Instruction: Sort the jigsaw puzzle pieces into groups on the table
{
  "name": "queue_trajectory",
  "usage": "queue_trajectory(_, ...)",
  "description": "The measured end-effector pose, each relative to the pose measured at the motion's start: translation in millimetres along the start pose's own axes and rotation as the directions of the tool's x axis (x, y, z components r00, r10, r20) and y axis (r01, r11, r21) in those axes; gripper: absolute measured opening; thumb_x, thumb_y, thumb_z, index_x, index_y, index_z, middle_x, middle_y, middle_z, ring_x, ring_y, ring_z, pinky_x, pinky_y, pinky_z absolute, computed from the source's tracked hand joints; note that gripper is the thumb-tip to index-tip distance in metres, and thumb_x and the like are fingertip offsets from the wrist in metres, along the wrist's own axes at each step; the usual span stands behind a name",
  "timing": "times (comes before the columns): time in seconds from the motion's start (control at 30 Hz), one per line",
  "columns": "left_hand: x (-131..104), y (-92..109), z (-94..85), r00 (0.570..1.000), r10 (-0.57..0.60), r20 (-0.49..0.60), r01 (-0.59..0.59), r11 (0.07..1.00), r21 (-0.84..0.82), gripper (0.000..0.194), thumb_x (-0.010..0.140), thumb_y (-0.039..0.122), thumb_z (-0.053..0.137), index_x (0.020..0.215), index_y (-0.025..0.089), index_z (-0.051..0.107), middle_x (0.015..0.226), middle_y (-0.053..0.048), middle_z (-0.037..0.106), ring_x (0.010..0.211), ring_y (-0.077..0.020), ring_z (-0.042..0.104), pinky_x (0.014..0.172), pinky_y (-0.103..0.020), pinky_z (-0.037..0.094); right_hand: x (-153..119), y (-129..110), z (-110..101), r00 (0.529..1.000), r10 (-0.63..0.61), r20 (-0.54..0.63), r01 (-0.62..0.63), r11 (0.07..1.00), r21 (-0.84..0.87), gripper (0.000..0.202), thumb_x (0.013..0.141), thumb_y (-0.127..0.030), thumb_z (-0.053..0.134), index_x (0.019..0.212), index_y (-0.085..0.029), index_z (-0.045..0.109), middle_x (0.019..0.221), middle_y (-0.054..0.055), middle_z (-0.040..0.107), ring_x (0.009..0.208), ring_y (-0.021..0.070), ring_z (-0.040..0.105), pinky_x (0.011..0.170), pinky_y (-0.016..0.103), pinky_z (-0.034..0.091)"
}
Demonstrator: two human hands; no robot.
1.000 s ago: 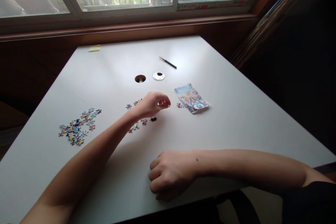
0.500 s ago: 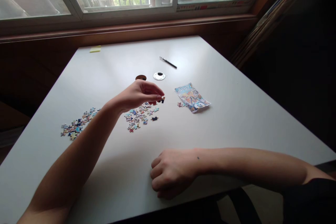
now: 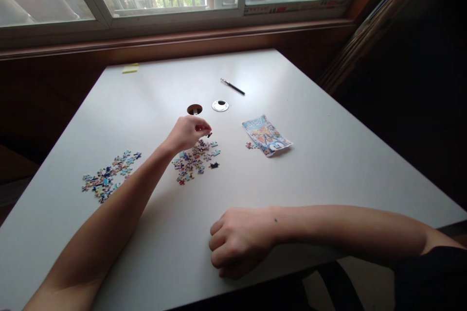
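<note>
My left hand (image 3: 188, 132) is above the far edge of a loose pile of puzzle pieces (image 3: 193, 159), its fingertips pinched on a small dark puzzle piece (image 3: 209, 135). Curled into a loose fist, my right hand (image 3: 242, 240) rests on the white table (image 3: 310, 175) near its front edge; its fingertips are tucked under. A second pile of pieces (image 3: 105, 179) lies to the left, partly behind my left forearm. Right of the middle pile is a crumpled, colourful printed sheet (image 3: 268, 137), with a few reddish pieces (image 3: 250, 146) at its left edge.
Beyond my left hand is a round hole (image 3: 194, 109) in the tabletop, with a silver disc-shaped cover (image 3: 220, 105) beside it. A black pen (image 3: 232, 86) lies farther back. Yellow sticky notes (image 3: 130, 68) are at the far left corner, below the window.
My left hand has moved left and slightly back toward the hole, still pinching the dark piece. More of the left pile shows beside my forearm. My right hand has stayed in place.
</note>
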State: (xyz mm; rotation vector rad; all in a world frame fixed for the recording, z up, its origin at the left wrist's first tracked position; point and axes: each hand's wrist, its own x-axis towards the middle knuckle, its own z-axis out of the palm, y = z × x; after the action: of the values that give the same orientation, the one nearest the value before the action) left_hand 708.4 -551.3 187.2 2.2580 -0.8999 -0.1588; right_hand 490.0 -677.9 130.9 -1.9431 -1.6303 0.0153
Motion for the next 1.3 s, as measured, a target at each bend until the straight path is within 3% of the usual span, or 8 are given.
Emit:
queue_trajectory(0.27, 2.7, -16.5, 15.8, 0.982, 0.188, -0.019, -0.178, 0.956, 0.234, 0.015, 0.084, 0.014, 0.065, 0.085, 0.016, 0.080, 0.081, -0.007, 0.073, 0.072, -0.0177, 0.064, 0.073, -0.031, 0.052, 0.8, -0.1, -0.2, 1.000, 0.006, 0.000, -0.006, 1.000, -0.007, 0.034, 0.095, -0.037, 0.058, 0.069, -0.022, 0.044, 0.071, -0.002, 0.056, 0.070, 0.0147, 0.047, 0.057, 0.029, 0.032)
queue_trajectory(0.43, -0.4, -6.6, 20.6, 0.963, 0.269, -0.022, -0.253, 0.927, 0.276, 0.020, 0.087, 0.010, 0.059, 0.090, 0.015, 0.078, 0.089, -0.009, 0.073, 0.082, -0.0209, 0.066, 0.077, -0.034, 0.053, 0.8, -0.8, -0.4, 1.000, 0.008, -0.007, -0.008, 1.000, -0.007, 0.033, 0.096, -0.037, 0.057, 0.069, -0.022, 0.045, 0.073, -0.002, 0.057, 0.071, 0.0144, 0.048, 0.057, 0.029, 0.032)
queue_trajectory(0.6, -18.6, 28.9, 50.9, 0.802, 0.558, 0.214, -0.593, 0.787, 0.170, 0.038, 0.100, 0.013, 0.042, 0.132, 0.022, 0.062, 0.136, -0.009, 0.064, 0.129, -0.0238, 0.056, 0.106, -0.043, 0.045, 0.3, -1.1, -1.7, 1.000, 0.010, -0.014, -0.011, 1.000, -0.019, 0.032, 0.095, -0.036, 0.057, 0.070, -0.022, 0.046, 0.072, -0.002, 0.057, 0.071, 0.0142, 0.047, 0.057, 0.029, 0.033)
queue_trajectory(0.73, -28.7, 44.4, 70.7, 0.731, 0.597, 0.331, -0.668, 0.725, 0.167, 0.041, 0.103, 0.013, 0.037, 0.139, 0.021, 0.055, 0.148, -0.010, 0.054, 0.137, -0.0230, 0.049, 0.113, -0.042, 0.040, -0.7, -1.3, -1.4, 1.000, 0.008, -0.014, -0.008, 1.000, -0.022, 0.031, 0.096, -0.037, 0.057, 0.070, -0.022, 0.047, 0.072, -0.002, 0.057, 0.072, 0.0144, 0.048, 0.057, 0.030, 0.034)
queue_trajectory(0.93, -24.8, 42.7, 59.7, 0.811, 0.509, 0.288, -0.561, 0.816, 0.138, 0.029, 0.099, 0.009, 0.044, 0.094, 0.015, 0.072, 0.096, -0.010, 0.067, 0.084, -0.0189, 0.064, 0.076, -0.030, 0.050, -1.8, -0.8, -0.2, 1.000, 0.016, 0.008, -0.016, 1.000, -0.023, 0.029, 0.096, -0.037, 0.056, 0.072, -0.022, 0.049, 0.074, -0.001, 0.059, 0.074, 0.0145, 0.049, 0.058, 0.030, 0.034)
queue_trajectory(1.13, -22.6, 40.6, 50.1, 0.867, 0.424, 0.261, -0.463, 0.880, 0.107, 0.014, 0.088, 0.007, 0.057, 0.090, 0.015, 0.068, 0.101, -0.011, 0.065, 0.087, -0.0202, 0.062, 0.078, -0.032, 0.051, -1.7, -0.4, 1.4, 1.000, 0.019, 0.015, -0.019, 1.000, -0.021, 0.030, 0.096, -0.038, 0.056, 0.072, -0.022, 0.048, 0.074, -0.001, 0.059, 0.074, 0.0147, 0.049, 0.059, 0.029, 0.034)
queue_trajectory(1.23, -22.2, 46.6, 41.4, 0.891, 0.350, 0.290, -0.317, 0.936, -0.154, 0.008, 0.088, 0.011, 0.061, 0.092, 0.016, 0.066, 0.088, -0.007, 0.069, 0.079, -0.0167, 0.064, 0.071, -0.029, 0.051, -1.2, -0.1, 1.0, 1.000, 0.020, 0.002, -0.020, 1.000, -0.020, 0.031, 0.097, -0.038, 0.055, 0.072, -0.022, 0.048, 0.074, -0.001, 0.059, 0.073, 0.0148, 0.049, 0.059, 0.029, 0.033)
queue_trajectory(1.3, -22.1, 52.8, 32.6, 0.907, 0.307, 0.290, -0.155, 0.880, -0.449, 0.010, 0.091, 0.021, 0.063, 0.100, 0.016, 0.064, 0.086, -0.006, 0.071, 0.077, -0.0159, 0.067, 0.068, -0.028, 0.053, -0.6, 0.2, 0.3, 1.000, 0.007, -0.007, -0.007, 1.000, -0.023, 0.031, 0.097, -0.038, 0.055, 0.071, -0.022, 0.048, 0.073, -0.001, 0.059, 0.073, 0.0150, 0.049, 0.059, 0.030, 0.033)
